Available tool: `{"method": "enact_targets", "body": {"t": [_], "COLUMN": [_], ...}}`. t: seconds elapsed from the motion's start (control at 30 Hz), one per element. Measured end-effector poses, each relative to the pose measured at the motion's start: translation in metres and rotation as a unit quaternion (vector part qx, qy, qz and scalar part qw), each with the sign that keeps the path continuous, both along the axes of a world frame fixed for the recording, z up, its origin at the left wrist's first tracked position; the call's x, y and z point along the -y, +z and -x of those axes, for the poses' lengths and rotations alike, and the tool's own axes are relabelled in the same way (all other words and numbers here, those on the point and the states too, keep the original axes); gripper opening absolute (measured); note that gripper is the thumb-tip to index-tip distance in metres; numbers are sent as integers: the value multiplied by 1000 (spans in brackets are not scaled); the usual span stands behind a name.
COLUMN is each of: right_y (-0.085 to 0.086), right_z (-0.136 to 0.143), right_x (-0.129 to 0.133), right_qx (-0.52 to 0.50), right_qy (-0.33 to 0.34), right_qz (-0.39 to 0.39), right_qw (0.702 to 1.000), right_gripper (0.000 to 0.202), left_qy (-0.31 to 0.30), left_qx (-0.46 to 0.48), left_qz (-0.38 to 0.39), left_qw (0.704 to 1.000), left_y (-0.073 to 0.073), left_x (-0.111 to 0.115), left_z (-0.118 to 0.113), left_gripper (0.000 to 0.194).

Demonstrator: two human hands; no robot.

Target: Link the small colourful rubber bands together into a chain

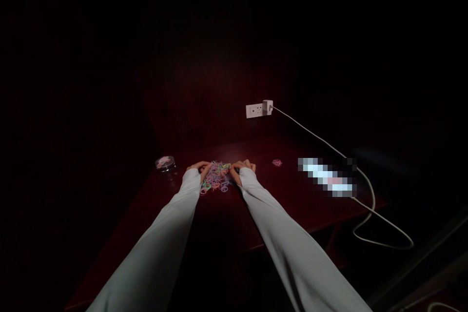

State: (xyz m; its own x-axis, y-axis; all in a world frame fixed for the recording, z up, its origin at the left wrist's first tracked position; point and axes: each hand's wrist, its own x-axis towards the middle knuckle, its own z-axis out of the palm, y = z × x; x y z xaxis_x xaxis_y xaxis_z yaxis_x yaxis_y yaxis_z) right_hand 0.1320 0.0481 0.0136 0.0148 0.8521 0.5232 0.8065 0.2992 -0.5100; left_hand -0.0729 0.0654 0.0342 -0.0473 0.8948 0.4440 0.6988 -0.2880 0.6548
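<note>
A loose pile of small coloured bands (pixel 218 177) lies on the dark red table (pixel 234 222) between my two hands. At the pile's left edge is my left hand (pixel 200 167), its fingers bent toward the bands; whether it holds one is too small to tell. My right hand (pixel 244 166) touches the pile's right side with curled fingers, and what is between them cannot be made out. A small group of pink bands (pixel 277 163) lies apart, to the right of my right hand.
A round clear container (pixel 165 164) stands at the left. A blurred bright object (pixel 327 177) lies at the right with a white cable (pixel 310 132) running to a plug (pixel 267 106) in the wall socket (pixel 253 110). The cable loops past the table's right edge.
</note>
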Motion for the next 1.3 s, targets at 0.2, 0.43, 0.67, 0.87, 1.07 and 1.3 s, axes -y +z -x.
{"method": "enact_targets", "body": {"t": [0.2, 0.43, 0.67, 0.87, 1.07, 1.3], "right_y": [4, 8, 12, 14, 13, 6], "right_z": [0, 1, -1, -2, -1, -1], "right_x": [3, 8, 11, 13, 13, 7], "right_qx": [-6, -19, -12, -14, 17, 55], "right_qy": [3, 19, 83, 99, 115, 117], "right_qz": [22, 33, 54, 71, 59, 34], "right_qw": [1000, 999, 995, 992, 991, 991], "right_gripper": [25, 22, 11, 11, 12, 14], "left_qy": [2, 2, -2, -2, 24, 22], "left_qx": [22, 15, -2, -30, -64, -98], "left_qz": [1, 4, 4, -3, 9, -33], "left_qw": [1000, 1000, 1000, 1000, 998, 994], "left_y": [-2, -2, -2, -4, -4, 1], "left_x": [-3, -2, -2, -5, -4, 8], "left_z": [0, 0, 1, 3, 1, -4], "left_gripper": [25, 25, 31, 34, 29, 23]}}
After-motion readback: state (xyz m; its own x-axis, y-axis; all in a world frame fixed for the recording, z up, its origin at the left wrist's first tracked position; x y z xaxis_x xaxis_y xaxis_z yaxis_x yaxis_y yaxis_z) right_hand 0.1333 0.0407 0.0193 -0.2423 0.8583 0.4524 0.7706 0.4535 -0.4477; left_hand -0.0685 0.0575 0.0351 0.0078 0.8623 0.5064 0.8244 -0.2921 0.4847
